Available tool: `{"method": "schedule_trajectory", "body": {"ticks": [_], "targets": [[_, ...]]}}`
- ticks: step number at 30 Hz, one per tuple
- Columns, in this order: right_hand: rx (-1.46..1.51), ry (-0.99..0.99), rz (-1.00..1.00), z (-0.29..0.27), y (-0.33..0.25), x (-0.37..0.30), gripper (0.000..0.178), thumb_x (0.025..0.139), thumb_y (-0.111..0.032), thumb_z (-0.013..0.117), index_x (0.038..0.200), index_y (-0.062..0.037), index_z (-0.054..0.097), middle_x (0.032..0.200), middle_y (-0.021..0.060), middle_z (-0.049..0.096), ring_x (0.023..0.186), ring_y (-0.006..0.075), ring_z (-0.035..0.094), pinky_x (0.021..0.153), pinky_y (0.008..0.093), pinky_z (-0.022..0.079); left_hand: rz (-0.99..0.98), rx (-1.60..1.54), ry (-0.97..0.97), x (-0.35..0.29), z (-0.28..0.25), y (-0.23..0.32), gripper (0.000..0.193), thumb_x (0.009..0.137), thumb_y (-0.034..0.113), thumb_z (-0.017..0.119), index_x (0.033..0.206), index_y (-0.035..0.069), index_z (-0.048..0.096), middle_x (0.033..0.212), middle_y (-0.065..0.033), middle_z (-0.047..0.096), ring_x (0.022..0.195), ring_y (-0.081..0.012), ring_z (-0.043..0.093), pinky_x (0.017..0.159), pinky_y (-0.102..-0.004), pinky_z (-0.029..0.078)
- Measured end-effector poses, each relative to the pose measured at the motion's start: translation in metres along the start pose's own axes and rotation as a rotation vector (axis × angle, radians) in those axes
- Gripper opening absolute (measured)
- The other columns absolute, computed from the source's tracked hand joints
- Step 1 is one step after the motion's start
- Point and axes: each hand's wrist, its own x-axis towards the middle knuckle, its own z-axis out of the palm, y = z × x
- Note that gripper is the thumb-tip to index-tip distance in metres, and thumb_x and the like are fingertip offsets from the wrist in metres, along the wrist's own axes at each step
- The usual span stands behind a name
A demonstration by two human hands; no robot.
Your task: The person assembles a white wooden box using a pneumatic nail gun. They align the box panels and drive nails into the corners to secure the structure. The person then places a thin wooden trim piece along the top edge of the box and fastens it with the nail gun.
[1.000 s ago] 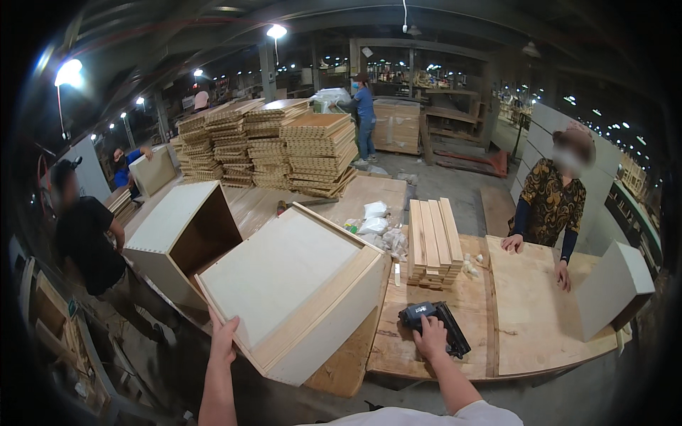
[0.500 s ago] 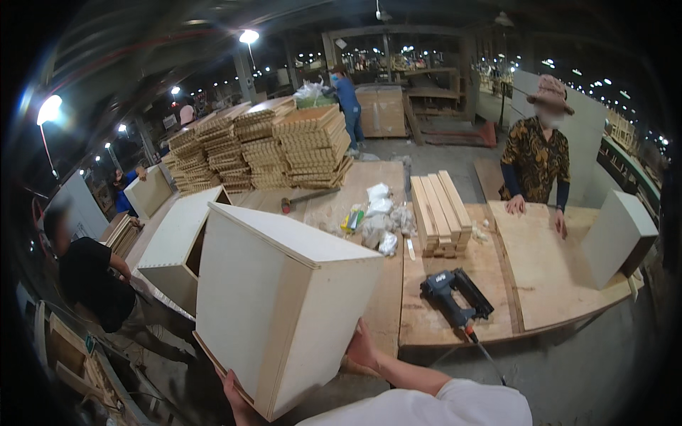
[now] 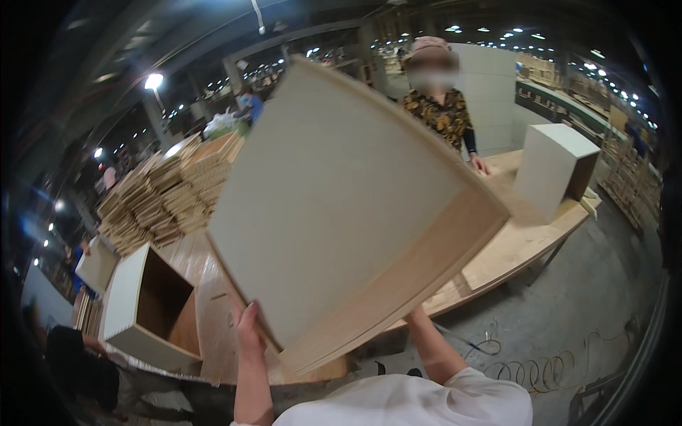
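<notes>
A large wooden box with white-faced panels and a bare wood strip along one edge is held up tilted before me, filling the middle of the view. My left hand grips its lower left edge, fingers partly behind the panel. At the lower right side, my right hand supports it from behind; its fingers are hidden by the box. Much of the workbench lies out of sight behind the box.
An open-fronted white box stands on the left, another white box on the bench at right. Stacked slatted boards rise at the back left. A co-worker faces the bench; another person is at lower left. A coiled hose lies at right.
The box has been raised and tilted, moving right, with both my hands on it. My view has turned right. The nail gun and wood strips on the bench are now hidden.
</notes>
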Motion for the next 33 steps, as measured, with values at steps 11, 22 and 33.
{"method": "schedule_trajectory", "body": {"ticks": [11, 22, 33], "targets": [[-0.025, 0.408, -0.688, -0.128, -0.178, 0.024, 0.072, 0.095, -0.062, 0.031, 0.146, -0.0129, 0.021, 0.146, 0.0061, 0.03, 0.133, 0.0226, 0.03, 0.111, 0.0367, 0.024, -0.322, -0.024, -0.703, 0.106, 0.34, -0.145, 0.081, 0.086, 0.001, 0.054, 0.148, 0.025, 0.009, 0.129, -0.0138, 0.044, 0.112, -0.0239, 0.05, 0.09, -0.038, 0.048], [-1.264, 1.162, -0.02, -0.288, -0.231, 0.11, 0.065, 0.099, -0.049, 0.012, 0.149, -0.0058, 0.017, 0.156, 0.0125, 0.011, 0.143, 0.035, 0.005, 0.114, 0.0443, 0.011, 0.098, 0.72, -0.297, 0.134, 0.511, -0.262, 0.084, 0.085, 0.026, 0.06, 0.149, 0.013, 0.008, 0.133, -0.0136, 0.044, 0.105, -0.0274, 0.054, 0.081, -0.0398, 0.047], [-0.883, 0.218, -1.285, -0.059, -0.223, 0.067, 0.038, 0.097, -0.025, 0.047, 0.12, 0.0047, 0.049, 0.114, 0.0137, 0.053, 0.099, 0.0237, 0.054, 0.087, 0.0384, 0.044, -0.59, 0.321, -0.452, 0.108, 0.144, -0.227, 0.039, 0.094, 0.042, 0.05, 0.118, 0.012, 0.055, 0.103, -0.0047, 0.065, 0.085, -0.0142, 0.062, 0.068, -0.0315, 0.05]]}}
